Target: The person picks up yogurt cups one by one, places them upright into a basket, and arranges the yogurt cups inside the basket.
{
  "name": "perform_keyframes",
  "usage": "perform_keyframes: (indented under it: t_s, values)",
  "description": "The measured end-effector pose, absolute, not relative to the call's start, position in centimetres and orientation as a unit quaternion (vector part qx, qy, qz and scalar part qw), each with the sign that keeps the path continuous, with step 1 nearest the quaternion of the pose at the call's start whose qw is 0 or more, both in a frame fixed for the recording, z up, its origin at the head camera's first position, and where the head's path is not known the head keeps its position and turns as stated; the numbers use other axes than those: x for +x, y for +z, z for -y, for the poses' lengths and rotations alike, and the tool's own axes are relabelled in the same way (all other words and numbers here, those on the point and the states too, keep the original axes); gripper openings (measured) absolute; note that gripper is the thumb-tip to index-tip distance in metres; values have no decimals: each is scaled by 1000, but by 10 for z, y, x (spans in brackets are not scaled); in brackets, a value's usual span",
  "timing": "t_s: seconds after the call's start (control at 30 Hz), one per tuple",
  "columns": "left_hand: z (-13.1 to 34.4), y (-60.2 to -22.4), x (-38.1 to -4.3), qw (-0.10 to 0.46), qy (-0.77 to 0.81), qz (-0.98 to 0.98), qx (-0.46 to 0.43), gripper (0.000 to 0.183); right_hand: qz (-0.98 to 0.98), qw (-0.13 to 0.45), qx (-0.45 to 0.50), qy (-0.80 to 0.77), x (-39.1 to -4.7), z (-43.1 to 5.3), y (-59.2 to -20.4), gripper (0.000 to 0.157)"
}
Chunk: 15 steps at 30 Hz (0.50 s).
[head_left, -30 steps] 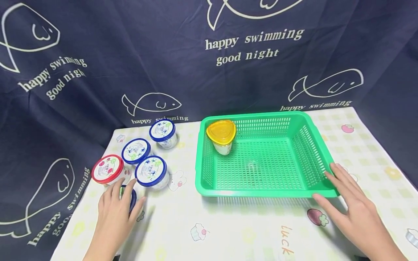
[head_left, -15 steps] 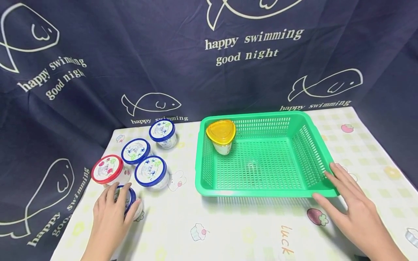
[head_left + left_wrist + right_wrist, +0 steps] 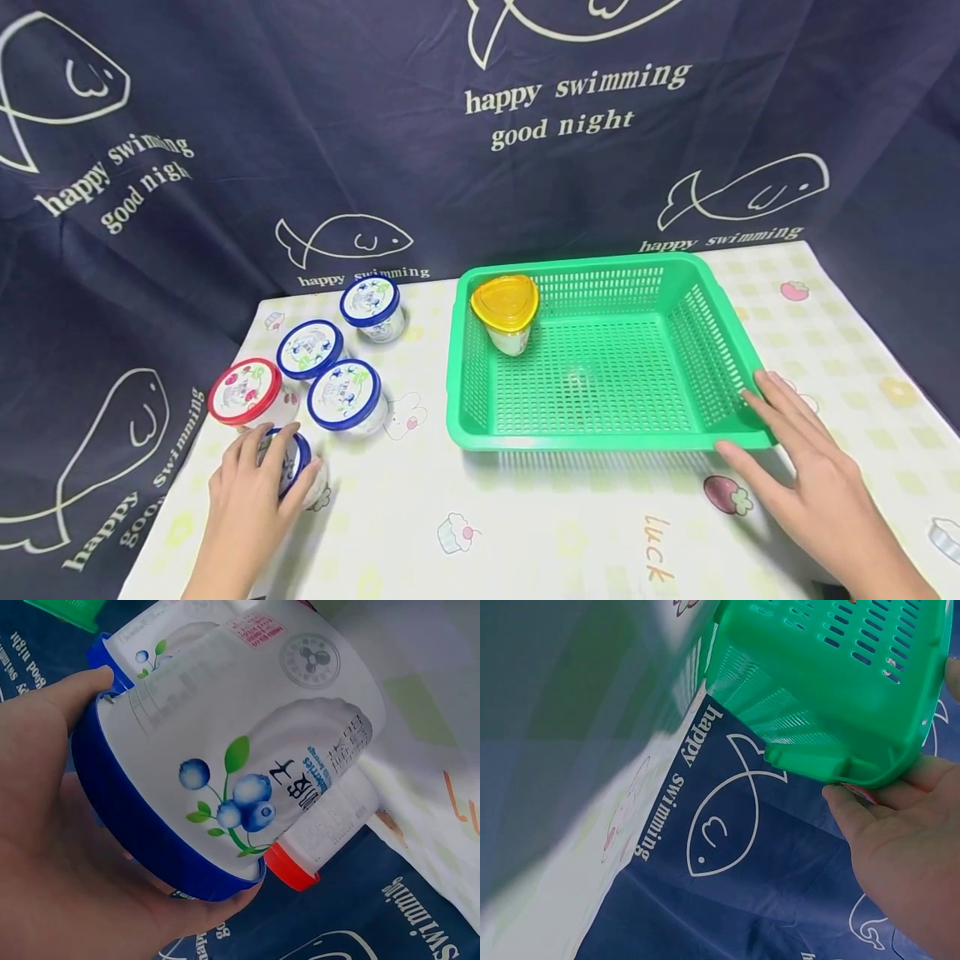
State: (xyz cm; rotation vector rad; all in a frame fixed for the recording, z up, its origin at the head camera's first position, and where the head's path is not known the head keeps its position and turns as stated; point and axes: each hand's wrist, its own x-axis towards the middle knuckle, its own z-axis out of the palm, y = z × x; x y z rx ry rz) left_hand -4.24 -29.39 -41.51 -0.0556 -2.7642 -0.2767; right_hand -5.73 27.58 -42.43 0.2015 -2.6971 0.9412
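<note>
A round white tub with a blueberry print and a blue lid (image 3: 225, 742) is sitting at the near left of the pale checked tablecloth (image 3: 397, 492), lid uppermost; base contact is not showing clearly. A similar tub with a red lid (image 3: 247, 390) is standing just beyond it, and three more blue-lidded tubs (image 3: 345, 395) are standing close by, hemming in its far side. The rectangular green plastic basket (image 3: 600, 442) is resting to the right, well apart, holding a cup with a yellow, rounded-triangular lid (image 3: 506, 303) in its far left corner. A navy fish-print curtain (image 3: 570, 183) is hanging behind. The left hand (image 3: 249, 492) is reaching over the first tub from the near side, thumb and fingers curling around its lid. The right hand (image 3: 810, 483) is spreading fairly straight fingers against the basket's near right corner, thumb touching the front rim.
</note>
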Motion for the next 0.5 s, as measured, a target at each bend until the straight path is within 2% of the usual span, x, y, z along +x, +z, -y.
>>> perform_keyframes:
  t_s: [0.5]
  values:
    - [288, -405, -41, 197, -104, 975, -19, 53, 933, 142, 70, 322, -57, -275, -425, 70]
